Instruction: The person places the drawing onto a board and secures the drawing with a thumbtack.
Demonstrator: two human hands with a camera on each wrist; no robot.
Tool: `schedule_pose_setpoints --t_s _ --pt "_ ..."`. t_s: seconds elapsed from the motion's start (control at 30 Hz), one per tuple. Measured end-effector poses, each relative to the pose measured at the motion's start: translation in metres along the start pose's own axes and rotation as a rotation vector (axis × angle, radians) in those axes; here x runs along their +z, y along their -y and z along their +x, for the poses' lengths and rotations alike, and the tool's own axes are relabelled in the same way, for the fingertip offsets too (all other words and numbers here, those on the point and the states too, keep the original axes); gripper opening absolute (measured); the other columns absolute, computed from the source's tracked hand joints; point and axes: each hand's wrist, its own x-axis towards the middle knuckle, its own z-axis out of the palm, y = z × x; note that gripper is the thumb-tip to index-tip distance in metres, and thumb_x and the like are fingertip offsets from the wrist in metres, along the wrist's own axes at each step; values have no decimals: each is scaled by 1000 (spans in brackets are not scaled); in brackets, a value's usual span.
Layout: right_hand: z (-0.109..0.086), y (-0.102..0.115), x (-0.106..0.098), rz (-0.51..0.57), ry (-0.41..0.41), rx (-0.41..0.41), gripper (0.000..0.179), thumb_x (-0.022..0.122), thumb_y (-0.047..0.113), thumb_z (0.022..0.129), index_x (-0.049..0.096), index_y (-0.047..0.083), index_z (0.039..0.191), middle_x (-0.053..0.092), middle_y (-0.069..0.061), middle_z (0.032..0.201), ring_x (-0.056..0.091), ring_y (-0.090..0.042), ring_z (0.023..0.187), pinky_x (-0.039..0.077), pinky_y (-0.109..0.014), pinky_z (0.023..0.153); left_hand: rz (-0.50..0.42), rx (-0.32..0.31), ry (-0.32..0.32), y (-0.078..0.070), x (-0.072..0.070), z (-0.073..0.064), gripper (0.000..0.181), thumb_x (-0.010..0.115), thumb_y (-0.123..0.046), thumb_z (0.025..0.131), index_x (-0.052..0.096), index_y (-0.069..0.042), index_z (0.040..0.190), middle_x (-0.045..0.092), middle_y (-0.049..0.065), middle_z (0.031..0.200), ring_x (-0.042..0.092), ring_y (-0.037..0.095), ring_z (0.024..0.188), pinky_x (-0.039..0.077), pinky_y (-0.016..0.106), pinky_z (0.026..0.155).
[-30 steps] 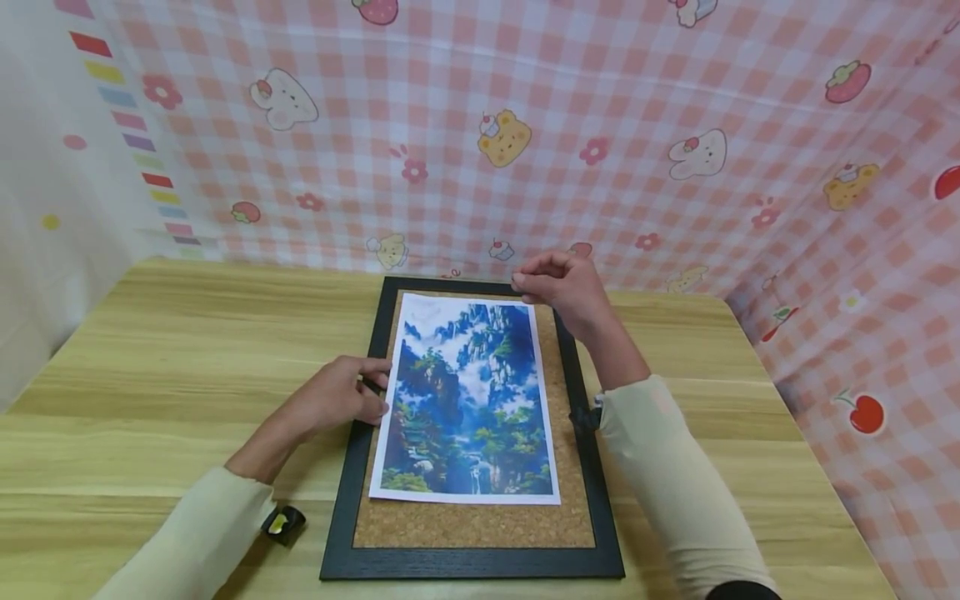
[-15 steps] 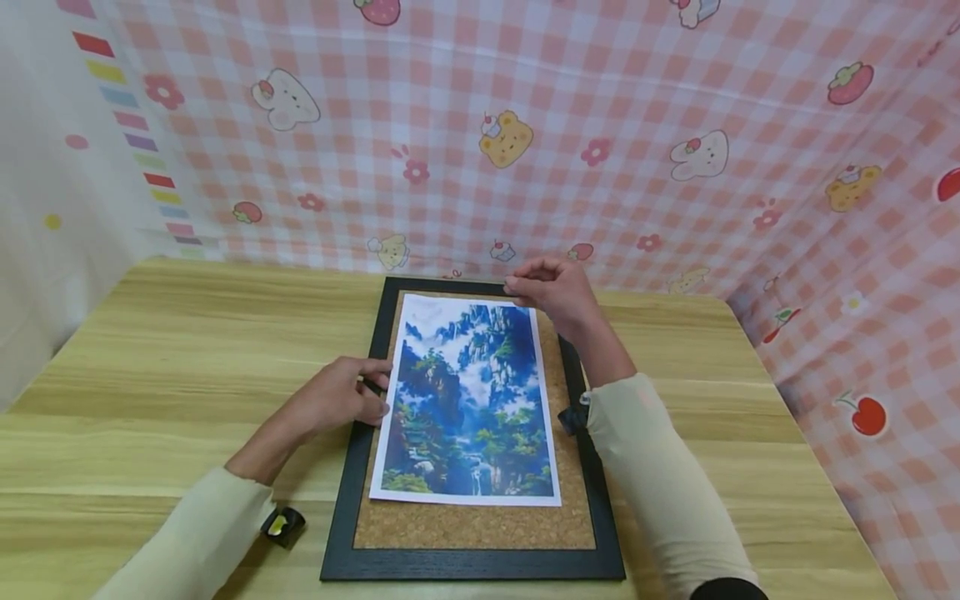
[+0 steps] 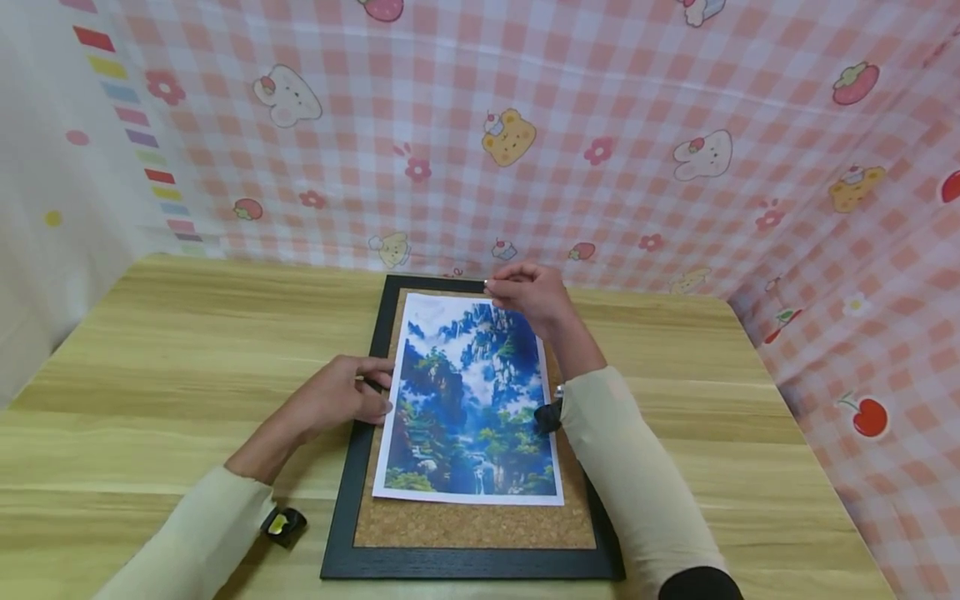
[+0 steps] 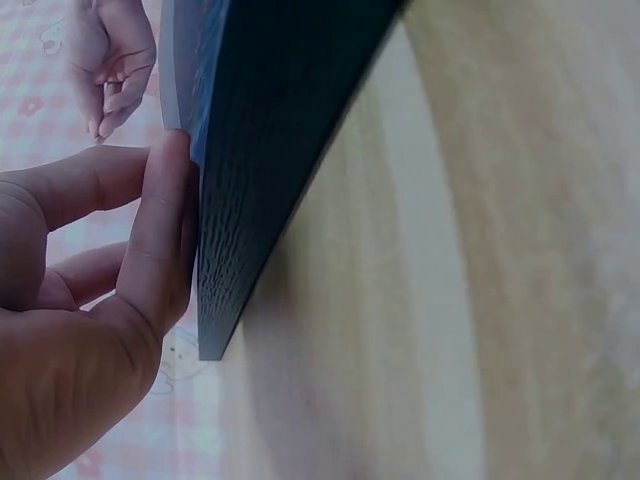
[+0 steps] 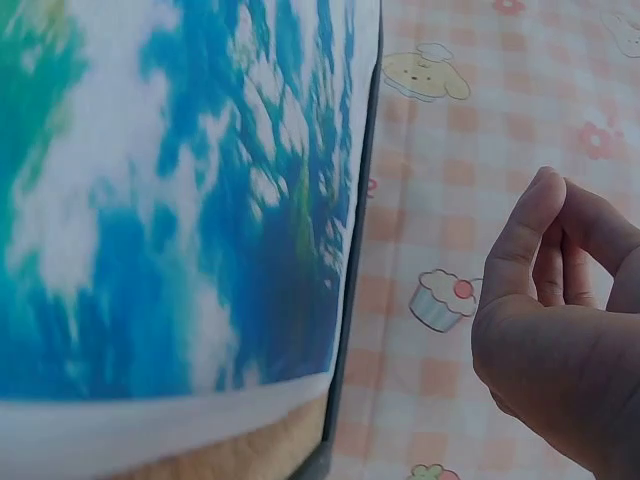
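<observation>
We see a landscape print [image 3: 468,400] on a black-framed corkboard [image 3: 472,564], set toward the board's far left corner; a wide strip of cork shows along its near edge. The board lies across the middle of the tabletop [image 3: 187,375], reaching its far edge. At the print's left edge, we find the left hand [image 3: 333,392] with thumb and index finger apart, their tips at the paper's margin. The right hand [image 3: 532,296] hangs over the board's far edge, raised above the print, fingertips together on a tiny pale speck [image 3: 487,283] (too small for us to name). Beyond the tabletop's far edge we see pink checked cloth [image 3: 420,108].
</observation>
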Motion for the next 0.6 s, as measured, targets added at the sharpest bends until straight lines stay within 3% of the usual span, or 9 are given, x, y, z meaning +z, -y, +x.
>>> schedule_pose_setpoints --t_s 0.37,0.6 --pt "8 -7 3 12 -39 57 11 72 1 93 70 -3 103 69 -12 99 70 -20 87 60 -30 78 -47 23 12 5 -3 1 64 64 9 91 38 13 149 60 25 119 68 22 87 61 33 77" --pt "8 -9 3 -6 -63 84 10 72 3 94 69 0 103 69 -12 102 71 -21 90 58 -37 90 -57 25 12 6 -2 0 64 63 11 91 38 13 149 61 24 116 67 22 88 61 33 77"
